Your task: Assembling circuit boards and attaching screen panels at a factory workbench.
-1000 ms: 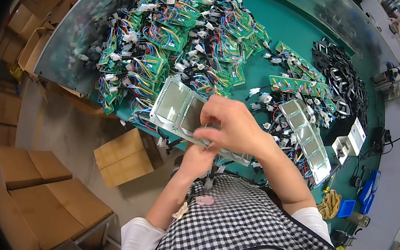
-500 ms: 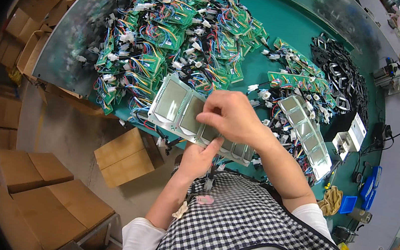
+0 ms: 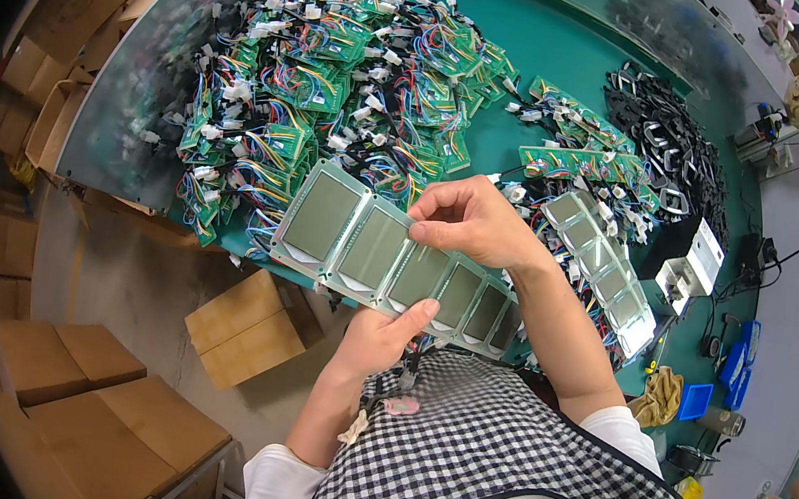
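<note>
A long circuit board strip (image 3: 370,302) carrying several grey LCD screens in a row lies tilted across the front of my apron. My left hand (image 3: 377,343) grips its near edge from below, thumb on the front face. Above the strip's middle, my right hand (image 3: 474,221) is closed in a pinch, thumb and fingertips at the upper edge of one screen; what they hold, if anything, is too small to make out. A second strip with similar screens (image 3: 593,251) rests on wired boards to the right of my right hand.
Green boards with coloured wires and white plugs (image 3: 315,87) are heaped on the green bench (image 3: 520,23). Black plastic frames (image 3: 670,149) lie at the far right, near a white-faced box (image 3: 685,262). Cardboard boxes (image 3: 118,435) stand at the left.
The strip has turned its face more toward me and shifted slightly left, and more screens show. My right hand has moved a little right relative to it, uncovering the second screen.
</note>
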Demonstrator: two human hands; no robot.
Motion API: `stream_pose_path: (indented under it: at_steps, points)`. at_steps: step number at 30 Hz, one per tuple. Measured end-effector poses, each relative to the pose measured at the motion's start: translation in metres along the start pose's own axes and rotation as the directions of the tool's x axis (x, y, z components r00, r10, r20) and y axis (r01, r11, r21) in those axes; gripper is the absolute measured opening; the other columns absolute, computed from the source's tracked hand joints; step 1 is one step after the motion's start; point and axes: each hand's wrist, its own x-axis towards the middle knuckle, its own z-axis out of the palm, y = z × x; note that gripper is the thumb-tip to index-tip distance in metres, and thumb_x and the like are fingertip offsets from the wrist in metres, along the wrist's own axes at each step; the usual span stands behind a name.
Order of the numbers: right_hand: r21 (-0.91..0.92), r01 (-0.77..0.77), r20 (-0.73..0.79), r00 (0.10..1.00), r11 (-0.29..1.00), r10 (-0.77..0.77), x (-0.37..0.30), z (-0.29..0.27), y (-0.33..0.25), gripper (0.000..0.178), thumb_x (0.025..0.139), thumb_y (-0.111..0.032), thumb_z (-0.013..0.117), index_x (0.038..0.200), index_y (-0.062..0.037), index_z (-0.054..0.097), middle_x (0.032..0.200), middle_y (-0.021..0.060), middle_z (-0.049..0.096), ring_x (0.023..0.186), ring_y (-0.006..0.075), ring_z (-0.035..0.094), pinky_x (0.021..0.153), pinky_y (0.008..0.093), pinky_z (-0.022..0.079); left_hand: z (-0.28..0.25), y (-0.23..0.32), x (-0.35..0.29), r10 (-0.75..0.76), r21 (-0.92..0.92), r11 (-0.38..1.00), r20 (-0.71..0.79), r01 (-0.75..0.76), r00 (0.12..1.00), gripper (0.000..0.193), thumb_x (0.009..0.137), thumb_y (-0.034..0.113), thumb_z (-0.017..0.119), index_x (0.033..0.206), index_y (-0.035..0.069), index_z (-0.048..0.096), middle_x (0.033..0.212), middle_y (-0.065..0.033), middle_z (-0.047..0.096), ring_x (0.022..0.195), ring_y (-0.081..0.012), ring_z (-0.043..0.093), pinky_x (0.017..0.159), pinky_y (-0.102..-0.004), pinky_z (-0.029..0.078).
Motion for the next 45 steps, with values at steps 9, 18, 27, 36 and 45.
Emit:
stream_pose_path:
  at_steps: [9,18,27,36,45]
  points:
    - [0.077,0.010,0.013,1.000,0.997,-0.011,0.001,-0.001,0.001,0.015,0.069,-0.011,0.069,0.078,0.0004,0.064,0.072,0.0011,0.058,0.065,0.0061,0.050,0.060,0.0205,0.040,-0.002,0.004,-0.002,0.045,-0.014,0.999,0.046,-0.045,0.998,0.017,0.085,0.015,0.052,0.089,0.000,0.055,0.075,0.0015,0.052,0.068,-0.0060,0.046,0.060,-0.0210,0.039]
    - [0.029,0.009,-0.018,1.000,1.000,-0.008,-0.001,-0.003,-0.004,0.014,0.066,-0.008,0.071,0.075,0.0000,0.065,0.071,0.0033,0.060,0.064,0.0078,0.052,0.059,0.0210,0.040,-0.002,0.003,-0.001,0.064,-0.015,0.998,0.071,-0.064,0.995,0.022,0.084,0.014,0.052,0.100,-0.002,0.053,0.089,-0.0024,0.054,0.079,-0.0088,0.049,0.069,-0.0228,0.041]
    - [0.062,-0.031,-0.003,0.999,0.998,0.032,0.000,-0.006,-0.009,0.012,0.063,-0.007,0.072,0.071,-0.0005,0.066,0.068,0.0036,0.060,0.063,0.0086,0.052,0.057,0.0215,0.040,-0.004,0.006,-0.001,0.069,0.007,0.997,0.132,-0.071,0.989,0.026,0.084,0.013,0.052,0.105,-0.002,0.050,0.098,-0.0043,0.052,0.087,-0.0114,0.048,0.077,-0.0249,0.040]
    - [0.062,-0.037,-0.011,0.999,0.997,0.037,0.000,-0.006,-0.008,0.014,0.063,-0.009,0.073,0.071,-0.0010,0.066,0.068,0.0036,0.060,0.063,0.0086,0.052,0.058,0.0219,0.040,-0.004,0.006,0.000,0.050,-0.002,0.999,0.132,-0.050,0.990,0.025,0.084,0.014,0.052,0.104,-0.002,0.051,0.095,-0.0031,0.052,0.083,-0.0107,0.048,0.073,-0.0241,0.040]
    - [0.042,-0.025,-0.010,1.000,0.999,0.026,0.000,-0.004,-0.010,0.014,0.065,-0.011,0.072,0.072,-0.0008,0.065,0.067,0.0023,0.060,0.062,0.0070,0.052,0.059,0.0212,0.041,-0.002,0.005,-0.001,0.093,0.004,0.996,0.081,-0.094,0.992,0.020,0.084,0.015,0.052,0.096,-0.001,0.054,0.086,-0.0022,0.054,0.077,-0.0095,0.049,0.068,-0.0233,0.041]
